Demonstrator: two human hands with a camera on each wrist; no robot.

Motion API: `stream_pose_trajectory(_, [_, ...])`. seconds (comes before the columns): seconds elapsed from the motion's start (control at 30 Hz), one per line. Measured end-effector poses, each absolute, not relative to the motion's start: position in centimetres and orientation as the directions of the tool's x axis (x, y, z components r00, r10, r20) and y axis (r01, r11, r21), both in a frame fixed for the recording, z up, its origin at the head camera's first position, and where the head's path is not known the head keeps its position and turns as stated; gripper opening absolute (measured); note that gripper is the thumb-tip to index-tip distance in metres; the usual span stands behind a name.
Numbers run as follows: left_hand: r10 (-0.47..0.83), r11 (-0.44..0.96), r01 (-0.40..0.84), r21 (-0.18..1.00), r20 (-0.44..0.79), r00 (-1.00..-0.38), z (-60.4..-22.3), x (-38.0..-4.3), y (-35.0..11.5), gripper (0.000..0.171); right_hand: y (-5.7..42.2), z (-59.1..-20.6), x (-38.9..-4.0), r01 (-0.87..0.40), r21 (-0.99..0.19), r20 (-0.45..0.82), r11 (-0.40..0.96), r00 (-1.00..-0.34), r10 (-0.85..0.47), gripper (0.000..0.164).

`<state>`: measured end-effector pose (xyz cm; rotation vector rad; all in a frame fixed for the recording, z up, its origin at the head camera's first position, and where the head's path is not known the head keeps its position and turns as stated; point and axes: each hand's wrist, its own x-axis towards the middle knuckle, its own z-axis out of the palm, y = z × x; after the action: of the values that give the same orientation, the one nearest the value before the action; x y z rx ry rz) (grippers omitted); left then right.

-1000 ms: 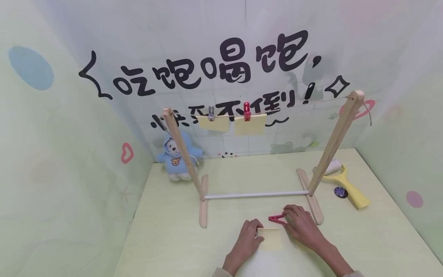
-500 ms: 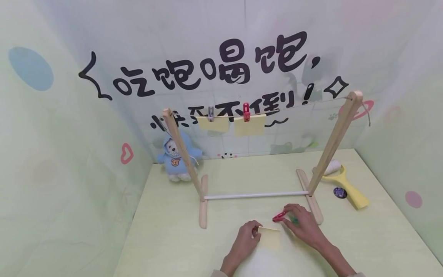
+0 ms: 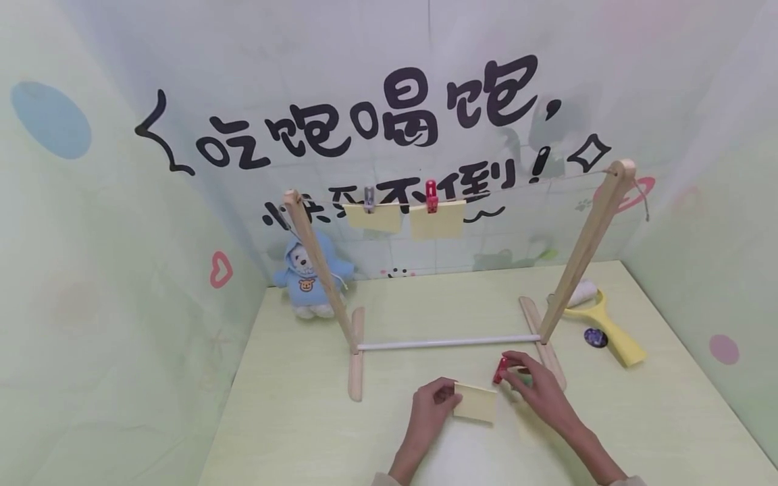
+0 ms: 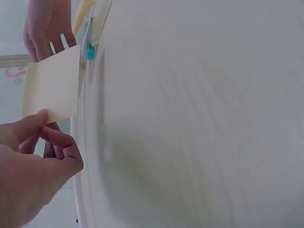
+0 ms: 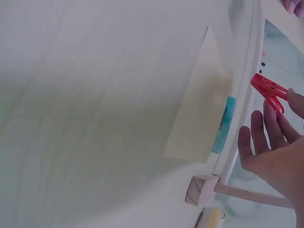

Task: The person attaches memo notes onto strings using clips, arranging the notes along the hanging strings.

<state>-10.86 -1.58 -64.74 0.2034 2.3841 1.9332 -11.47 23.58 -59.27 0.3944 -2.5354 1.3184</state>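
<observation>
Head view, left hand (image 3: 429,413) pinching yellow paper (image 3: 477,403); right hand (image 3: 542,393), red clip (image 3: 500,370)

note (image 3: 477,405) btwn hands (image 3: 430,413), rack (image 3: 450,342) bhnd, toy (image 3: 308,297) bk-l.

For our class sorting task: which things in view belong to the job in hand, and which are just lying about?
Seemingly in the job:
held note, left hand
held red clip, right hand
loose note
green clip
rack
string
hanging notes
hanging clips

Apparently just lying about:
blue toy
yellow tool
white roll
dark disc
</observation>
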Motion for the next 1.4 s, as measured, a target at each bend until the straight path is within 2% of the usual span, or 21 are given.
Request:
stream_pose_trajectory(0.13, [0.101, 0.159, 0.018, 0.987, 0.002, -0.995, -60.3, -10.3, -1.2, 0.013, 23.9, -58.2, -11.7, -0.418, -0.719, 0.415, 0.555, -0.899, -0.14, 0.03])
stream_pose_trajectory(0.3, [0.037, 0.128, -0.016, 0.992, -0.021, -0.999, -56.7, -10.6, -0.7, 0.011, 24.2, -56.2, -12.3, -0.53, -0.66, 0.536, 0.532, -0.829, -0.161, 0.036])
stream_pose_trajectory(0.53, [-0.05, 0.131, -0.033, 0.991, -0.027, -0.998, -54.1, -12.1, -0.5, 0.016, 24.6, -52.4, -13.4, -0.603, -0.608, 0.615, 0.517, -0.769, -0.173, 0.042])
stream_pose_trajectory(0.73, [-0.062, 0.126, -0.021, 0.992, -0.014, -0.998, -51.6, -13.3, -0.4, 0.021, 24.8, -48.8, -13.9, -0.649, -0.572, 0.651, 0.502, -0.731, -0.203, 0.046])
stream_pose_trajectory(0.8, [-0.063, 0.122, -0.02, 0.992, -0.013, -0.998, -50.6, -13.7, -0.2, 0.02, 24.7, -47.4, -13.9, -0.659, -0.56, 0.661, 0.502, -0.721, -0.208, 0.044])
stream_pose_trajectory(0.9, [-0.07, 0.105, -0.002, 0.995, 0.006, -0.998, -49.1, -14.3, 0.0, 0.02, 24.6, -45.0, -13.7, -0.67, -0.55, 0.67, 0.499, -0.71, -0.215, 0.023])
stream_pose_trajectory(0.93, [-0.072, 0.095, 0.012, 0.995, 0.019, -0.997, -48.5, -14.6, 0.1, 0.02, 24.5, -44.2, -13.7, -0.672, -0.544, 0.674, 0.503, -0.707, -0.215, 0.021])
stream_pose_trajectory(1.07, [-0.073, 0.069, 0.086, 0.994, 0.091, -0.993, -46.3, -15.7, 0.4, 0.019, 24.2, -40.8, -13.9, -0.699, -0.499, 0.7, 0.513, -0.674, -0.237, 0.058])
stream_pose_trajectory(1.17, [-0.062, 0.064, 0.126, 0.99, 0.13, -0.99, -44.4, -16.4, 0.5, 0.018, 23.9, -38.1, -14.2, -0.726, -0.446, 0.725, 0.523, -0.636, -0.265, 0.065])
stream_pose_trajectory(1.23, [-0.048, 0.063, 0.15, 0.987, 0.153, -0.987, -43.3, -16.8, 0.6, 0.018, 23.8, -36.5, -14.5, -0.745, -0.416, 0.736, 0.522, -0.613, -0.288, 0.06])
stream_pose_trajectory(1.33, [-0.03, 0.061, 0.178, 0.982, 0.18, -0.983, -41.9, -17.3, 0.7, 0.019, 23.7, -34.5, -14.8, -0.751, -0.389, 0.739, 0.534, -0.6, -0.306, 0.027])
stream_pose_trajectory(1.37, [-0.026, 0.061, 0.185, 0.981, 0.187, -0.982, -41.5, -17.5, 0.8, 0.02, 23.6, -33.9, -14.9, -0.749, -0.382, 0.738, 0.541, -0.6, -0.309, 0.019])
stream_pose_trajectory(1.4, [-0.021, 0.058, 0.19, 0.98, 0.191, -0.981, -41.1, -17.6, 0.8, 0.02, 23.5, -33.3, -15.0, -0.744, -0.384, 0.735, 0.546, -0.605, -0.307, 0.019])
